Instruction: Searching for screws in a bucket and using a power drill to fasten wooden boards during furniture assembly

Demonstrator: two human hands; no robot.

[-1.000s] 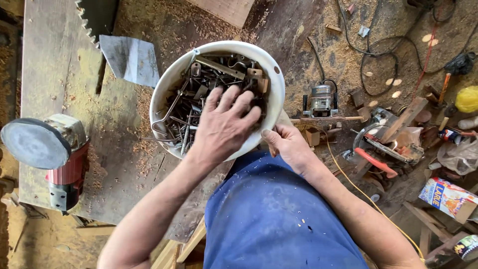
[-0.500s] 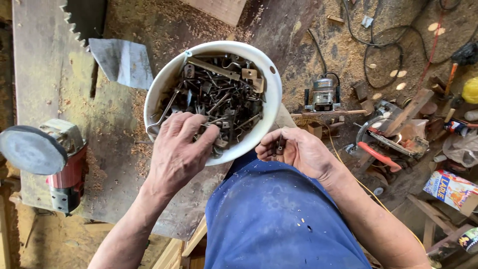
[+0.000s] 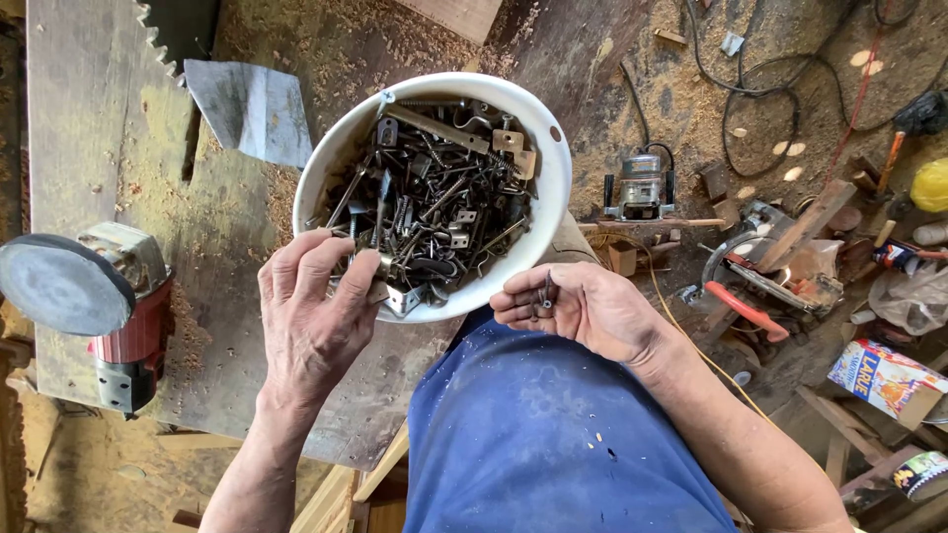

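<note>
Looking straight down now at a white bowl point(image 3: 553, 188) heaped with rusty screws, brackets and bits of hardware point(image 3: 430, 202), sitting on a worn, sawdust-strewn wooden surface point(image 3: 89, 128) right at its near edge. The left hand point(image 3: 316, 316) is over the bowl's near rim, fingers curled down into the pile, grip narrow, fingertips pinching at a small piece of metal at the rim; exactly which piece, I cannot tell. The right hand point(image 3: 583, 311) sits just beside the bowl, palm up and cupped, a loose grip cradling a few dark screws point(image 3: 546, 294) against the fingers. Both hands are close over the blue-clad lap point(image 3: 553, 434).

Off to the left on the surface lies a red power sander point(image 3: 94, 296) with its round disc facing up. A toothed saw blade point(image 3: 173, 25) pokes up near the far edge, with a grey scrap of paper point(image 3: 252, 109) beside it. To the right, on the shavings-covered floor, a router point(image 3: 642, 188), black cables point(image 3: 780, 89), a circular saw point(image 3: 770, 276) and a colourful cardboard box point(image 3: 884, 375).
</note>
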